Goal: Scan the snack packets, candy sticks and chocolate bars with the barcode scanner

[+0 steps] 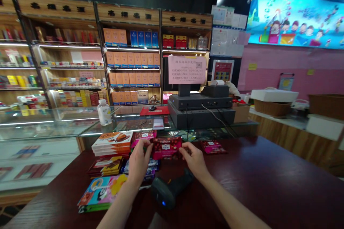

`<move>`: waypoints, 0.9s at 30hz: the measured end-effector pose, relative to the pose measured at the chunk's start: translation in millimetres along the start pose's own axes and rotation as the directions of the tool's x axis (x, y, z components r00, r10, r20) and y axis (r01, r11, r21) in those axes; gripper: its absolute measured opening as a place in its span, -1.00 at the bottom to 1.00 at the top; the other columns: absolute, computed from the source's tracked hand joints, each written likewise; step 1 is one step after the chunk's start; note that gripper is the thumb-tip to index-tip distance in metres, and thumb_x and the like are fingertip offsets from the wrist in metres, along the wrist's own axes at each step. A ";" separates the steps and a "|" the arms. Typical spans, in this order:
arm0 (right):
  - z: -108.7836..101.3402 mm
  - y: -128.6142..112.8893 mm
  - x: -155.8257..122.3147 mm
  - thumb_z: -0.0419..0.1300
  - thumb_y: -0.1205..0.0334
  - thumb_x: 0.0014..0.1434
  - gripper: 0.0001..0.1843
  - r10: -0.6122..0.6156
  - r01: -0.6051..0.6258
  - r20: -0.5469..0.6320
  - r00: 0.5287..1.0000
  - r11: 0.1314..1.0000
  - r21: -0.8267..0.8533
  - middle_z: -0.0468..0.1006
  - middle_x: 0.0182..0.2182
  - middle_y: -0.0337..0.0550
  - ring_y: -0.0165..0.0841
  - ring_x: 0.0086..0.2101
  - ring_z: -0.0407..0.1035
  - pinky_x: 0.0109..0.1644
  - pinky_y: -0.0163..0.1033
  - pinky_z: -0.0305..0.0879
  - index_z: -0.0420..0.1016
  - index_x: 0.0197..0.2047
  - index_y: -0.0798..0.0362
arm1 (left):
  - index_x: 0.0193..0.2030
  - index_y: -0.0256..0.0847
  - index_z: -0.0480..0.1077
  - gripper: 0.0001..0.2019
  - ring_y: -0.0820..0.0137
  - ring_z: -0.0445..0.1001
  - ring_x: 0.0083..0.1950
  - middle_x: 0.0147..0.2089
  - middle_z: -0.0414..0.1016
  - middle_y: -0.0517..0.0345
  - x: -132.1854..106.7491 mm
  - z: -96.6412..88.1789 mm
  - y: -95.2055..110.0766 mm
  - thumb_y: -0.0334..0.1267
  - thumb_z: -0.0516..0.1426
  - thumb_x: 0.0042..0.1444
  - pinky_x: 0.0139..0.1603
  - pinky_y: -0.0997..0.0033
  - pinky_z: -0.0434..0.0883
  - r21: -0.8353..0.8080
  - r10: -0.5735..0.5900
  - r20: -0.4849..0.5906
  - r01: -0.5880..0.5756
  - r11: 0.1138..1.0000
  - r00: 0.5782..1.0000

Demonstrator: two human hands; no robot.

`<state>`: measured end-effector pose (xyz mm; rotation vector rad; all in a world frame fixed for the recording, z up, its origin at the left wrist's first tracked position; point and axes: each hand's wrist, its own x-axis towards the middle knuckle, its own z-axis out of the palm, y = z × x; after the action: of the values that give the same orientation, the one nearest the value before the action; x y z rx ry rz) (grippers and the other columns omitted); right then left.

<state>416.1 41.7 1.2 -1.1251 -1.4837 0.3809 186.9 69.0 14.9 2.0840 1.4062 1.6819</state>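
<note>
A dark red and pink snack packet [167,149] is stretched between my two hands above the counter. My left hand [140,159] pinches its left end, and my right hand [194,158] pinches its right end. Below the packet a black barcode scanner [166,191] lies on the counter, a blue light showing on it. Another pink packet [143,135] rests behind my left hand. To the right, a similar packet [213,147] lies flat. Blue packets [150,168] are partly hidden by my left hand.
Orange and white boxes [113,141], yellow and brown chocolate packs [110,164] and colourful flat packs [100,191] are stacked at left. A white bottle [104,112] stands on the glass case. Behind are a cash register [200,109] and shelves of boxes [133,78].
</note>
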 end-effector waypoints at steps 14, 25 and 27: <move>12.9 -16.3 24.3 0.20 0.05 0.07 -0.79 0.133 -0.127 -0.043 0.990 0.983 0.131 0.52 -0.55 -0.25 -0.35 -0.58 0.36 -0.44 -0.27 0.25 0.46 -0.38 0.03 | 0.19 -0.15 0.41 -0.54 0.23 0.54 0.08 -0.01 0.61 0.03 11.0 -15.4 -19.1 -0.13 0.11 0.15 0.10 0.18 0.45 -0.308 -0.052 0.235 0.125 0.943 0.971; 21.5 -21.5 23.3 0.15 0.13 0.14 -0.84 0.014 -0.018 -0.066 0.998 0.998 -0.058 0.58 -0.44 -0.23 -0.28 -0.43 0.49 -0.30 -0.23 0.33 0.45 -0.22 -0.02 | 0.27 -0.16 0.34 -0.43 0.26 0.51 0.10 0.09 0.55 0.03 15.4 -13.9 -39.7 -0.30 0.13 0.05 0.21 0.10 0.39 -0.312 -0.056 0.298 0.152 0.938 0.953; 22.8 -22.7 22.5 0.14 0.14 0.16 -0.82 -0.003 -0.002 -0.052 0.999 0.997 -0.080 0.62 -0.40 -0.19 -0.26 -0.39 0.51 -0.25 -0.21 0.36 0.50 -0.22 -0.01 | 0.27 -0.14 0.34 -0.43 0.26 0.50 0.13 0.15 0.52 0.02 15.5 -15.3 -41.9 -0.31 0.13 0.05 0.24 0.10 0.37 -0.300 -0.042 0.290 0.133 0.945 0.956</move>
<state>389.2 56.8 25.5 -1.1894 -1.4639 0.2917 149.6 96.8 6.7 1.9509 1.0485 1.4002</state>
